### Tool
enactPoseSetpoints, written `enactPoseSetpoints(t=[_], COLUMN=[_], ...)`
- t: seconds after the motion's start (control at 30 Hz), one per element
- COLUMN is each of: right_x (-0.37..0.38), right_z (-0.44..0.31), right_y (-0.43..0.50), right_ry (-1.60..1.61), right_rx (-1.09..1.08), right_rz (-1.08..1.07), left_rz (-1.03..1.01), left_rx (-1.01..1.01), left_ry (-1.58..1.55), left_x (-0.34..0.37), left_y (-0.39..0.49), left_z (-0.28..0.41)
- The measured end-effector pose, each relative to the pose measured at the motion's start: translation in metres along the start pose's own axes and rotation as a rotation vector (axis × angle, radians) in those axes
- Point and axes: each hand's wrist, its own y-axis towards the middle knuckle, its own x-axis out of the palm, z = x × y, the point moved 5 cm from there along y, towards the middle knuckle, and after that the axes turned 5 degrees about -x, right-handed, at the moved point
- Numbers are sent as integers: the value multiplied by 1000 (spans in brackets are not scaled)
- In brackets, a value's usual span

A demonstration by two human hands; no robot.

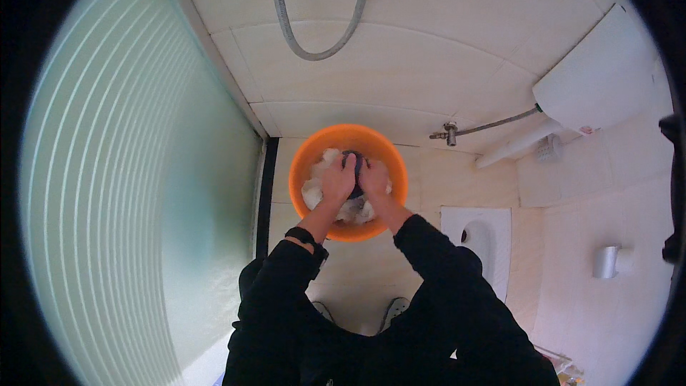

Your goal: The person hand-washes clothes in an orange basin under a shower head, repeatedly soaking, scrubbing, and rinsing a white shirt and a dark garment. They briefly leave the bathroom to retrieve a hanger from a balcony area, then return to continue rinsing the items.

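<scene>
An orange plastic basin [351,130] stands on the tiled floor in front of me. White suds [312,193] lie inside it, around both hands. A dark cloth item [356,191] is held between my left hand [337,179] and my right hand [374,178], which are close together over the middle of the basin. The fingers of both hands are bent onto the cloth, and part of it is hidden beneath them. What kind of garment or cloth it is, I cannot tell.
A frosted, striped glass partition [134,171] rises on the left. Ahead, a shower hose [316,57] hangs on the wall near a small valve [450,133]. To the right are a squat toilet [481,236], a white cistern [595,75] and a metal paper holder [605,261].
</scene>
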Motion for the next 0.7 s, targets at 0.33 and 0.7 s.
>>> enactPoseSetpoints(t=[0.33, 0.7], right_x=[-26, 27], right_z=[-5, 22], right_y=[9, 22], right_ry=[-580, -735], right_rx=[-196, -569], right_rz=[-128, -39], left_rz=[16, 40], left_rx=[290, 465], left_ry=[802, 1124], left_x=[16, 34], left_y=[4, 4], left_z=[-46, -55])
